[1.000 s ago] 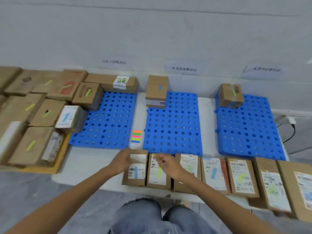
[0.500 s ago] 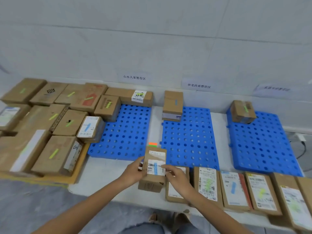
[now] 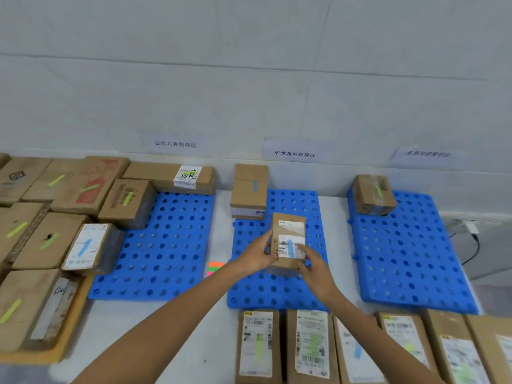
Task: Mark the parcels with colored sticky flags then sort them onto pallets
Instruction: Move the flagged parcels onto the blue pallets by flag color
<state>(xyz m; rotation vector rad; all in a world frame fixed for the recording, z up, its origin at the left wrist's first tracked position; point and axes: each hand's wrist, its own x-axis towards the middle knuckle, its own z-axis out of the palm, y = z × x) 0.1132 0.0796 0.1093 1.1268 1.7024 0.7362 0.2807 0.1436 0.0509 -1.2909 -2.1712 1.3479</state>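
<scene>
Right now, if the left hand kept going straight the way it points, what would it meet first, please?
Apart from the parcel it holds, the left hand would probably meet the stacked box at the back of the middle pallet; depth is unclear.

I counted three blue pallets (image 3: 155,245), three paper signs (image 3: 293,154) on the wall, and two hands (image 3: 256,253) together holding one parcel (image 3: 288,242). Along the near edge of the counter (image 3: 155,339) lay six parcels in a row (image 3: 256,346).
</scene>
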